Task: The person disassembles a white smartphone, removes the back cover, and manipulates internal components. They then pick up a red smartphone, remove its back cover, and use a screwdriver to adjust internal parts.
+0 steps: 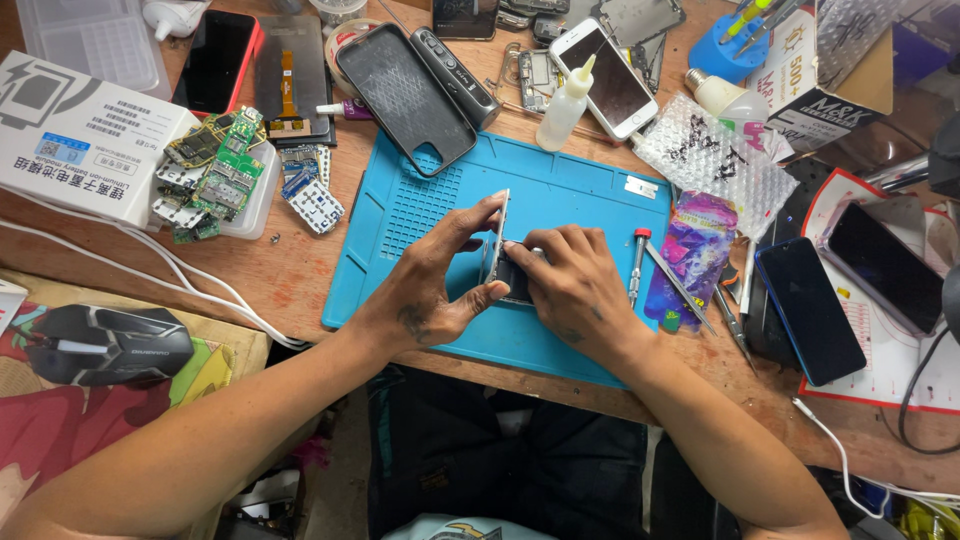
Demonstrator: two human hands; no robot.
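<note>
Phone [500, 250] on edge between hands [500, 275]

Wooden workbench [300, 270], cluttered. Blue work mat [560, 190] lies at centre; circuit boards [215, 170] and white box [80, 135] at left, dark phone [810, 310] at right.

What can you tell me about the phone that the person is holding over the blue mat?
The phone is a slim slab with a dark body and a pale edge, held on its side, edge-up, above the blue mat. The left hand pinches its top and bottom edge; the right hand presses against its other face. Its screen cannot be seen.
</note>
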